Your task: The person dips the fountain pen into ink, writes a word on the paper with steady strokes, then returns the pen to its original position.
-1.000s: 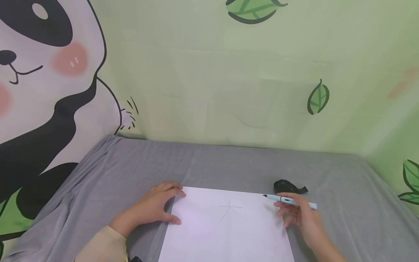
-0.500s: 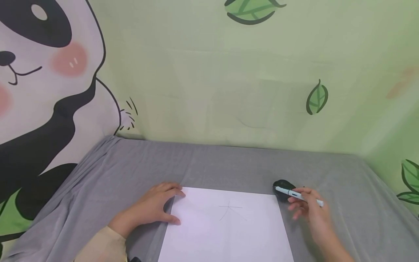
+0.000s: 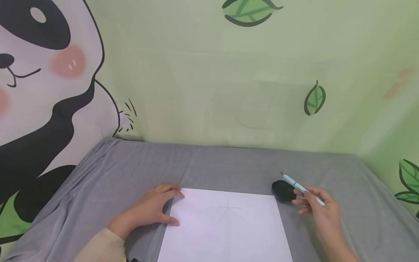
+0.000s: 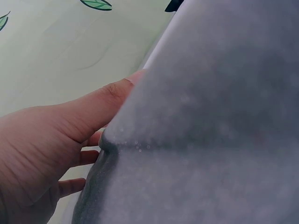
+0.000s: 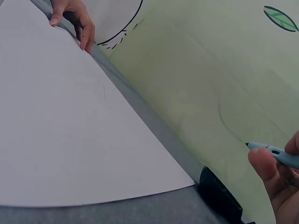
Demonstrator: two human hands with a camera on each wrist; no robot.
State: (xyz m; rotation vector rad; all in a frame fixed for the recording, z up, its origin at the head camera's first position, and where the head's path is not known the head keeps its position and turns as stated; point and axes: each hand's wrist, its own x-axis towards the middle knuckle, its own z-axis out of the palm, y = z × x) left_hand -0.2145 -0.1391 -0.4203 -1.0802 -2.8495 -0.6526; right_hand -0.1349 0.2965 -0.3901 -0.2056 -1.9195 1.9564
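Between the thumb and fingers of my right hand [image 3: 322, 209] is a light blue pen [image 3: 294, 185], its dark tip pointing up and to the left. In the head view the hand is just right of a black rounded object [image 3: 283, 191], also seen as a dark curved shell [image 5: 219, 193] in the right wrist view. A white sheet of paper [image 3: 222, 240] carries thin strokes [image 3: 229, 207]: a crossbar, a short upright and two slanting lines. My left hand [image 3: 155, 203] rests at the sheet's upper left edge, thumb and fingers spread.
Grey cloth [image 3: 209, 163] covers the table under the paper. Behind it rises a pale green backdrop [image 3: 196, 91] printed with leaves and a large panda [image 3: 49, 91].
My right hand has moved off the paper's right edge to the right, and the pen has swung from lying nearly level to tip upward. The left hand stays in place.
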